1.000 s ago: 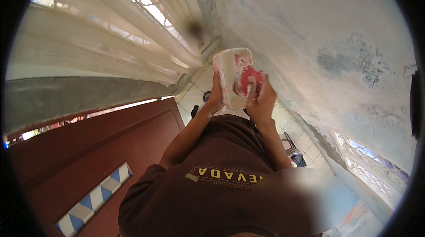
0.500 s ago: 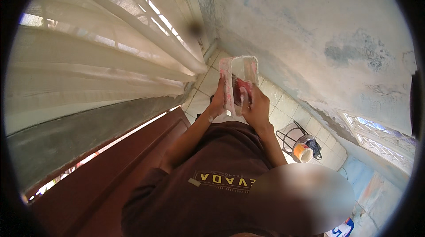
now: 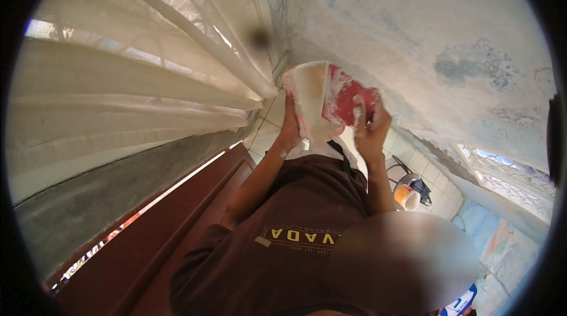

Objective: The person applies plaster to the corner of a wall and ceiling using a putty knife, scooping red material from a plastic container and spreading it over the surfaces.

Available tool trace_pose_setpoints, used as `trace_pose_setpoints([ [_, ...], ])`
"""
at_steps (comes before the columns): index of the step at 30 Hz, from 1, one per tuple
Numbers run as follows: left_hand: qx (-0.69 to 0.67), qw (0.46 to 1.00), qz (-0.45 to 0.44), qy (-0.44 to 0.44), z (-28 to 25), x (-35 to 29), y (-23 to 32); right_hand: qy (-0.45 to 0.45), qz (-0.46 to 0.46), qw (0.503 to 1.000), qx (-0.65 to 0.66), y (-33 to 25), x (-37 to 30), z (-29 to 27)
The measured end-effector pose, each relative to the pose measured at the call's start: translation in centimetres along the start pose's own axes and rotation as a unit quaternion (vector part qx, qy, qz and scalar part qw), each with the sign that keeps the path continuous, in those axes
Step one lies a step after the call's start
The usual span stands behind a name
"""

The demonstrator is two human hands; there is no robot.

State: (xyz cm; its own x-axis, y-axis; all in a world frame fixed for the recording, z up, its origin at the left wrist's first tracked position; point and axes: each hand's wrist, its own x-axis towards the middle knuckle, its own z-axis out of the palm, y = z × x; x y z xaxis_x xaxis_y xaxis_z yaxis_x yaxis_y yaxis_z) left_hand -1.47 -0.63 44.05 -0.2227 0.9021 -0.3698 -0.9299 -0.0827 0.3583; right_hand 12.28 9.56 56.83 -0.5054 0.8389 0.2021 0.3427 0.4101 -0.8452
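Gripping the red scraper firmly in the right hand, with the thumb pressed across its smeared face. Half a second ago, dipped inside the pale container; now swung up and out to its right side, showing much more red. Clasping the container's left wall with the left hand, fingers pointing upward. Reaching forward with both elbows bent, above the tiled floor, beyond the brown shirt.
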Motion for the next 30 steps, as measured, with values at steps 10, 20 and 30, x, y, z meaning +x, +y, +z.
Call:
trace_pose_setpoints([
  [10,0.023,0.995,0.091,0.043,-3.4,0.8,2.6,0.053,0.132,0.894,0.424,4.3,5.5,2.7],
  [20,0.019,0.981,0.136,0.140,-2.9,0.2,3.4,0.013,-0.092,0.996,-0.010,12.2,20.7,12.8],
  [30,-0.006,0.949,0.193,0.249,-4.2,-0.3,0.6,0.111,-0.176,0.975,-0.079,14.6,30.7,24.4],
])
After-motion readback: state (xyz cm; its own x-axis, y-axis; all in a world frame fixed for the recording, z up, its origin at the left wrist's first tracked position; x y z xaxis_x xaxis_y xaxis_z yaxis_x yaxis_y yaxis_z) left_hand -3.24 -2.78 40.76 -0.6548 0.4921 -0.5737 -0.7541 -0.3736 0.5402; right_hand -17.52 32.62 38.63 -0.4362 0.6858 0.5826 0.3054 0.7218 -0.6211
